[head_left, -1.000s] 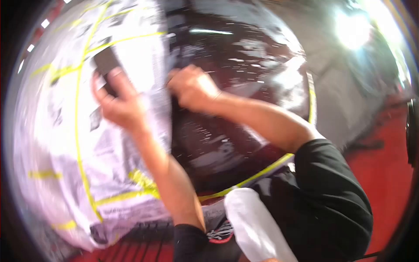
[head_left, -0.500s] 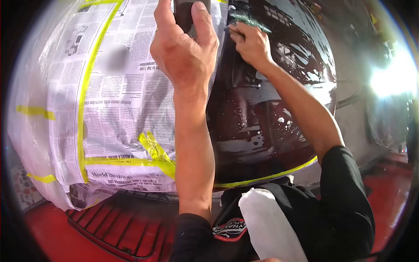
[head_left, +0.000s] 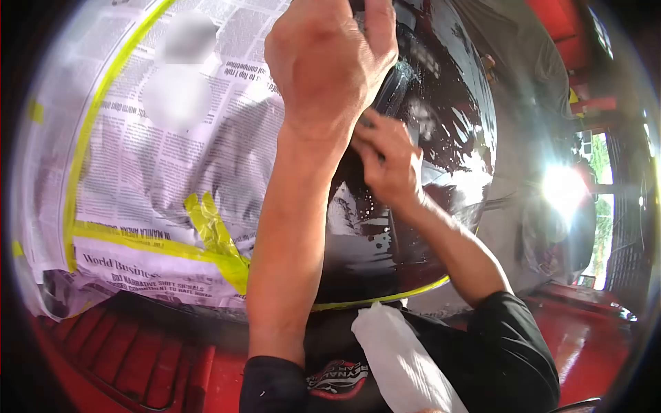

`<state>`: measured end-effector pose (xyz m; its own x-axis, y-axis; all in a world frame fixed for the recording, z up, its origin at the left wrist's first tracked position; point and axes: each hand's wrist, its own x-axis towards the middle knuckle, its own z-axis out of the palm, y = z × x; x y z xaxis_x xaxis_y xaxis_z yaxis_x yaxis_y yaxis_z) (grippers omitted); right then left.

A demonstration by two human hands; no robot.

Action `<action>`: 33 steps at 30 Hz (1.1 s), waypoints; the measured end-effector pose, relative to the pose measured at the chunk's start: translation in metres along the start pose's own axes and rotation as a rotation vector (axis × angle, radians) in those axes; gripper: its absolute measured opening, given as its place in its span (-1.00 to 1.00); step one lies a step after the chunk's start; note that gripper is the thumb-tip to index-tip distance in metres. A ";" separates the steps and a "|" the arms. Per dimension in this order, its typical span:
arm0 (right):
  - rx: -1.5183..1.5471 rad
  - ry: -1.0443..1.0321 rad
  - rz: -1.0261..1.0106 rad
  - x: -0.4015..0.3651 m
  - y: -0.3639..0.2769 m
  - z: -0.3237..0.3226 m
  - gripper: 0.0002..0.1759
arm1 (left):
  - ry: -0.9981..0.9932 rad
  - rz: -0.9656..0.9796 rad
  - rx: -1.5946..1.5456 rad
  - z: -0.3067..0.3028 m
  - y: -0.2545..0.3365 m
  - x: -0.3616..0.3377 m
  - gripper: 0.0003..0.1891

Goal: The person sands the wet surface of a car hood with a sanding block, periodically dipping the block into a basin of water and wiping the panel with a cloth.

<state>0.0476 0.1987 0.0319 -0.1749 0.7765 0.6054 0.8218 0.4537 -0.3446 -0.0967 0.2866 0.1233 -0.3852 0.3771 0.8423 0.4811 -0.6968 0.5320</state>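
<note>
My left hand (head_left: 330, 65) is raised in front of the camera, closed round a dark object that is nearly all hidden behind the fingers at the top edge. Below it and to the right, my right hand (head_left: 392, 162) rests against a wet, glossy dark maroon car panel (head_left: 358, 261). Its fingers are bent and pressed together near the newspaper's edge; whatever lies under the fingertips is hidden. Water drops and pale streaks show on the panel.
Newspaper masking (head_left: 165, 172) with yellow tape (head_left: 217, 237) covers the left side. A black metal rack (head_left: 124, 351) lies on the red floor (head_left: 220, 378) below. A white cloth (head_left: 406, 358) hangs over my black shirt. Bright light glares at the right.
My right hand has slid down the panel toward me. My left hand has moved slightly up and right, nearer the camera, hiding more of its dark object. The camera view has turned to the right.
</note>
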 end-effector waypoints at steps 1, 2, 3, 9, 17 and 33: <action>0.010 0.004 -0.048 0.008 0.018 0.001 -0.70 | -0.004 0.032 0.017 -0.001 0.001 -0.001 -0.58; -0.066 -0.078 0.188 0.031 0.031 -0.001 -0.72 | -0.013 0.026 0.007 -0.004 0.002 -0.001 -0.59; -0.011 -0.188 0.511 0.067 0.031 -0.008 -0.73 | -0.005 0.018 0.013 -0.006 0.002 -0.002 -0.59; -0.139 0.036 -0.079 0.013 0.015 0.003 -0.75 | 0.066 -0.069 -0.054 -0.007 -0.002 0.004 -0.57; -0.107 -0.084 0.412 0.063 0.040 0.002 -0.72 | 0.040 -0.020 0.011 -0.017 0.007 0.005 -0.57; -0.062 -0.054 0.205 0.047 0.033 0.000 -0.72 | -0.038 -0.103 -0.010 -0.017 0.000 0.001 -0.58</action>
<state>0.0663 0.2497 0.0494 -0.0279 0.8726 0.4876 0.8747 0.2574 -0.4106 -0.1106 0.2768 0.1230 -0.4016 0.4696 0.7862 0.4329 -0.6592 0.6149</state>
